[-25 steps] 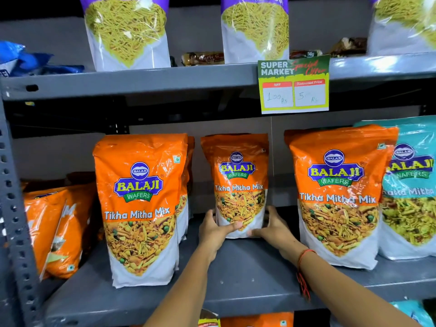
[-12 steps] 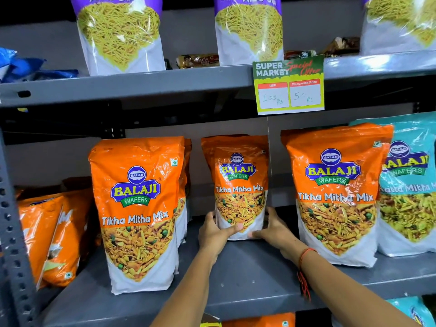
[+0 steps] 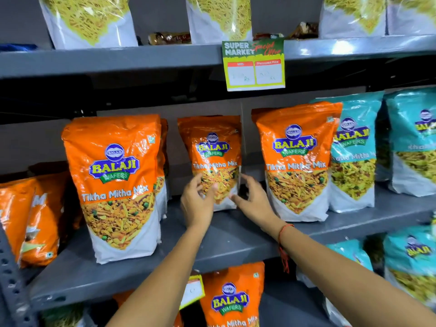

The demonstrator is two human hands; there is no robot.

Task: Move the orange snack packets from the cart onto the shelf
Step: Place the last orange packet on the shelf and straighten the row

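**Inspector:** The setting was a grey metal shelf (image 3: pixel 236 239) in a shop, stocked with snack pouches. Where did the middle orange packet (image 3: pixel 212 147) stand?

**Assistant:** It stood upright at the back of that shelf, long axis vertical, sealed top upward, printed face toward the camera, white base on the shelf.

**Inspector:** And the hands?

**Assistant:** The left hand (image 3: pixel 195 204) was at its lower left edge, fingers loosely spread and thumb in front of the pouch. The right hand (image 3: pixel 253 201) was at its lower right corner, fingers parted. Both were open; I could not tell whether either touched the packet, as the view was blurred.

**Inspector:** Neighbours?

**Assistant:** A large orange packet (image 3: pixel 115 185) stood to its left, another orange packet (image 3: pixel 297 159) to its right, then teal packets (image 3: pixel 354 156). A price card (image 3: pixel 254 64) hung from the upper shelf (image 3: pixel 118 60).
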